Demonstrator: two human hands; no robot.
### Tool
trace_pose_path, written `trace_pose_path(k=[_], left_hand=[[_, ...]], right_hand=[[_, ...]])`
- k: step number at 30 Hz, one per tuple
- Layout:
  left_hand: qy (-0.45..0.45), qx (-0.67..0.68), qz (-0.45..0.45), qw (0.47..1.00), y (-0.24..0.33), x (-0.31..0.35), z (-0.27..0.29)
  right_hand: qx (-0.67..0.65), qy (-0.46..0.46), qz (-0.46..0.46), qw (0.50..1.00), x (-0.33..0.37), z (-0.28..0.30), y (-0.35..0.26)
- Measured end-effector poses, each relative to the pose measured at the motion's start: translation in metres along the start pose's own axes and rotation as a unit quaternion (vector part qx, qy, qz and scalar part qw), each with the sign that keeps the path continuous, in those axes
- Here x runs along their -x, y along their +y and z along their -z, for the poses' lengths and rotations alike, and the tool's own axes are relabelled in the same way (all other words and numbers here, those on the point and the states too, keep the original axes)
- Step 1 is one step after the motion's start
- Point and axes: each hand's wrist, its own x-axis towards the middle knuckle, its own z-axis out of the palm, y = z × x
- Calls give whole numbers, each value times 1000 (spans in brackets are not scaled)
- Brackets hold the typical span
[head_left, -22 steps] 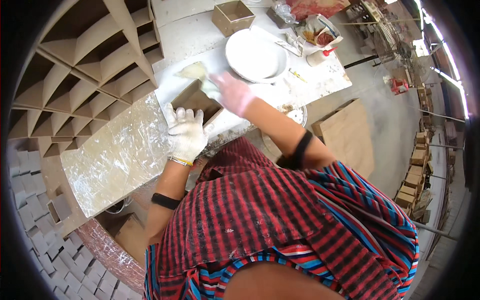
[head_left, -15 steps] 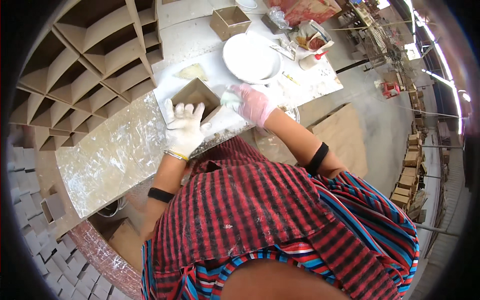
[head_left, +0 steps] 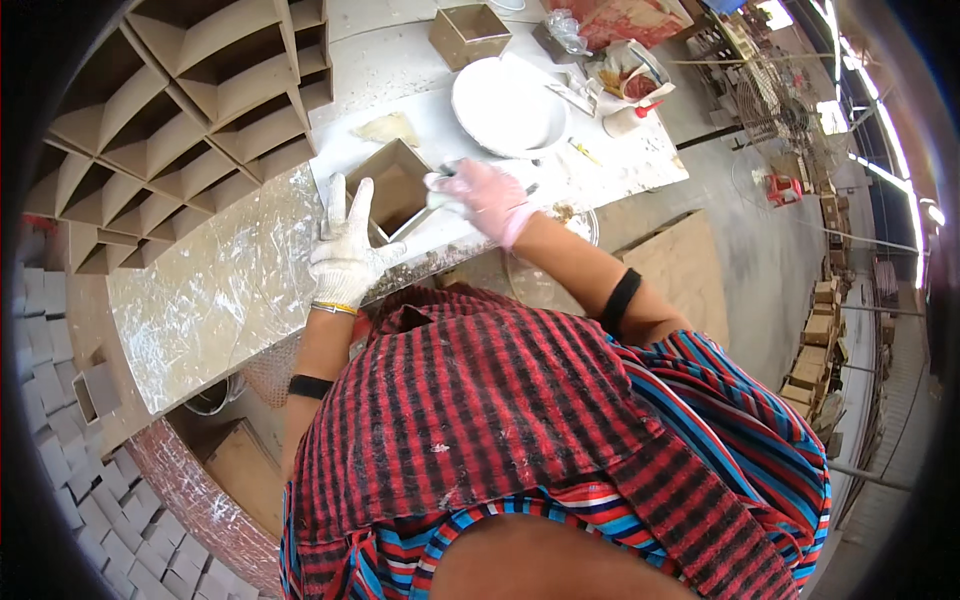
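An open-topped square grey-brown box (head_left: 402,182) stands on the white-covered part of the table. My left hand (head_left: 345,250), in a white knit glove, rests against its left and near sides with fingers stretched and spread. My right hand (head_left: 487,200), in a thin pink glove, is closed around a pale wad (head_left: 443,192) like a cloth or sponge, at the box's right side. Its fingers hide part of the wad. Beyond the right hand sits a white round basin (head_left: 508,108). A pale yellowish scrap of cloth (head_left: 390,128) lies behind the box.
A rack of box-like compartments (head_left: 195,120) stands at the left. At the back are another open box (head_left: 470,38), a bag-like container (head_left: 628,72) and a red-tipped squeeze bottle (head_left: 628,120). Many small grey pieces (head_left: 90,470) fill the lower left. A board (head_left: 680,275) leans at right.
The left hand has slid left and down along the box, its fingers spreading wider. The box appears turned slightly, and the right hand with the wad has moved a little left and up.
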Motion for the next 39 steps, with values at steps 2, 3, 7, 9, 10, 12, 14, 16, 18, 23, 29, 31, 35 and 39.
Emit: trace_pose_path(k=[2, 3, 7, 9, 10, 12, 14, 16, 18, 23, 29, 31, 35, 39], left_hand=[[-2, 17, 13, 1000, 3, 1, -1], [5, 17, 7, 1000, 3, 1, -3], [4, 15, 4, 1000, 4, -3, -10], [1, 1, 8, 1000, 1, -4, -9], [4, -2, 13, 1000, 0, -4, -10], [6, -9, 27, 1000, 6, -3, -7], [-13, -18, 47, 999, 10, -2, -3], [18, 14, 76, 997, 8, 2, -9], [95, 80, 108, 986, 1, 12, -27], [53, 114, 227, 966, 0, 16, -55], [-31, 54, 247, 967, -16, 19, -84], [50, 152, 177, 971, -40, 29, -114], [87, 60, 166, 981, 12, 18, -61], [35, 116, 242, 963, 16, 19, -58]], right_hand=[[117, 20, 109, 987, 0, 0, 24], [74, 75, 119, 987, -3, -7, 25], [28, 24, 186, 982, -6, -20, 6], [-14, -20, 103, 994, -2, -17, 28], [-32, -43, 62, 997, 1, -14, 42], [18, 29, 160, 987, 4, -6, 63], [77, 3, 142, 987, -3, 9, 68], [18, -21, 112, 993, -20, 24, 47], [-23, -12, 133, 991, -45, 30, 21], [-72, -82, 127, 986, -104, -8, -26], [21, -260, 172, 950, -58, -7, -43], [0, -248, 243, 938, -50, -20, -23], [-215, -231, 155, 936, -79, -11, -17], [1, -257, 144, 956, -91, -20, -26]])
